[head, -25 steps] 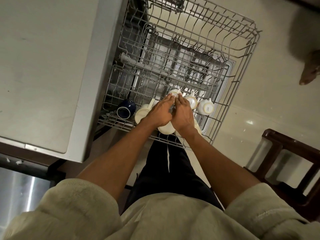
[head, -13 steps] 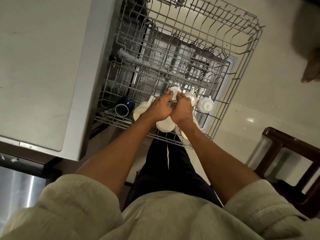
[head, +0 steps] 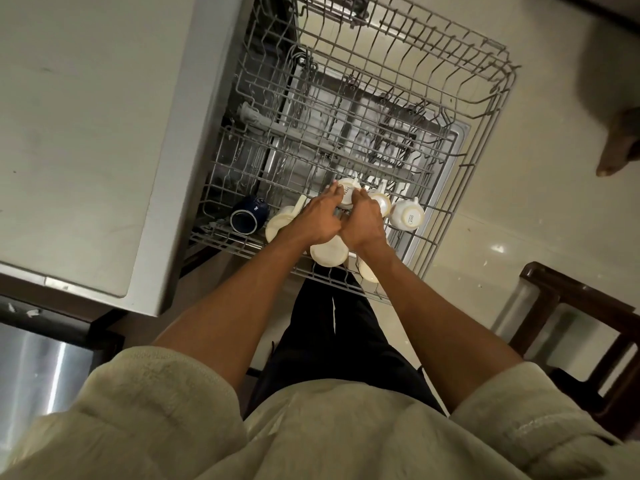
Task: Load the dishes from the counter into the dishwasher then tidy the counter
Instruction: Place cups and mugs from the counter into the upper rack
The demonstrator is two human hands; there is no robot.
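Counter [head: 79, 133]: pale top at left; no dishes on the part in view.
Rack [head: 381, 109]: upper dishwasher rack pulled out; far rows bare, cups bunched in the near rows.
Left hand [head: 320, 220]: fingers curled on the left side of a white cup [head: 346, 195].
Right hand [head: 363, 223]: clamped on the same cup from the right; hands touching.
Cup: on its side in the rack, just left of two more white cups [head: 408, 214].
Navy mug [head: 249, 214]: near-left corner, on its side.
Change: over the last second the fingers moved from flat over the cup to gripping its sides.
Meaning: probably seating this cup; loading still under way.
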